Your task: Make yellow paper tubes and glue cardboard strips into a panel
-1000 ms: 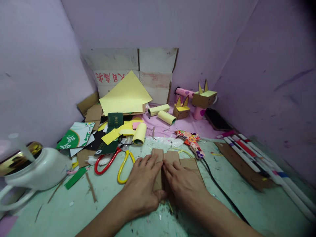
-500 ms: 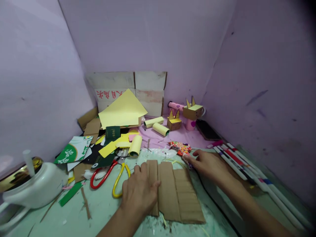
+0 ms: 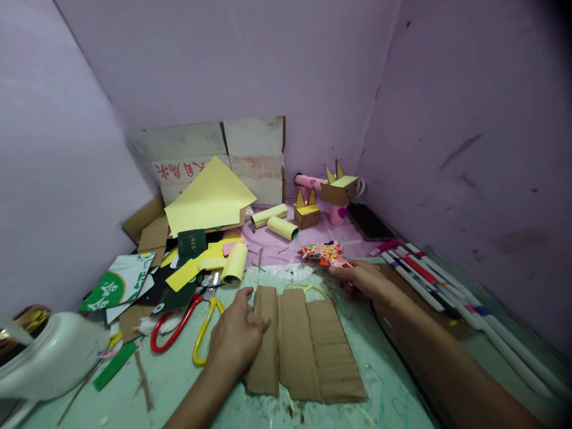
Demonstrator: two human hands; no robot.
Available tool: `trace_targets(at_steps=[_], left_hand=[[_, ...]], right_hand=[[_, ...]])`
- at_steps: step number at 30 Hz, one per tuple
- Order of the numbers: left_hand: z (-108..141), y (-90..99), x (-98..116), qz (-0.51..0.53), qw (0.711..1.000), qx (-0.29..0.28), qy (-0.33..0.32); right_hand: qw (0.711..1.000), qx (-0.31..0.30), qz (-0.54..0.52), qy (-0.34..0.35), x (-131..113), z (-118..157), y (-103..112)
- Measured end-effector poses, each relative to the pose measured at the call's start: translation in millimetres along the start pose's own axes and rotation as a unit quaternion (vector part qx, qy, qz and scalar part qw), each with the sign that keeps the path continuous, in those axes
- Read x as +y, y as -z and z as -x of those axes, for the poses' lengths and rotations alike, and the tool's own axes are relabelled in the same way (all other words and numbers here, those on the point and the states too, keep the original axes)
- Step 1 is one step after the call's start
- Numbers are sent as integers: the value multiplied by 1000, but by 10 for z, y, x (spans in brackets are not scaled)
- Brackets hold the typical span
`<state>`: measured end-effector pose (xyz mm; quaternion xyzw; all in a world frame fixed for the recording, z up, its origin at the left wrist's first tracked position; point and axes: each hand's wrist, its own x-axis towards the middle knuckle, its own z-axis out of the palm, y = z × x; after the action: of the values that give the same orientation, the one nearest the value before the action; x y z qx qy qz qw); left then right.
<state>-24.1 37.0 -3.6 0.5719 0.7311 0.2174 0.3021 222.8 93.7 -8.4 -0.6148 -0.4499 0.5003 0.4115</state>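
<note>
Head: pot (image 3: 58, 357) with tube (image 3: 16, 326) stands left of cardboard (image 3: 297, 348).

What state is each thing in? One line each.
Left hand: partly open, at narrow cardboard strip
Right hand: closed around glue gun
Narrow cardboard strip: lying flat
Glue gun: held
Scissors: handles spread, blades partly hidden
Phone: lying down, screen dark
Yellow paper tubes: rolled, on their sides
Markers: lying side by side
</note>
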Motion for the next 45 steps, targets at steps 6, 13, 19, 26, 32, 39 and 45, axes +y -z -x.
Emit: trace_targets(at_steps=[6,13,19,26,32,39,45], left_hand=[[-68,-3,-71,176,984,-2,-30],[-52,-20,-12,374,926,-47,-14],[-19,-33,57,484,871,-76,-18],[-8,-50,52,532,840,-101,-27],[-7,-50,14,537,834,-121,-41],[0,-42,4,537,833,-121,-57],[-10,-53,22,532,835,-137,-46]], right_hand=[[989,-44,-140,16,-178,262,-22],[958,-183,-216,33,-205,510,-176],[965,-181,-175,76,-246,585,-183],[964,-202,-93,149,-250,599,-227],[970,-180,-68,151,-229,583,-270],[971,-154,-33,180,-177,540,-246],[972,-154,-22,173,-164,530,-233]])
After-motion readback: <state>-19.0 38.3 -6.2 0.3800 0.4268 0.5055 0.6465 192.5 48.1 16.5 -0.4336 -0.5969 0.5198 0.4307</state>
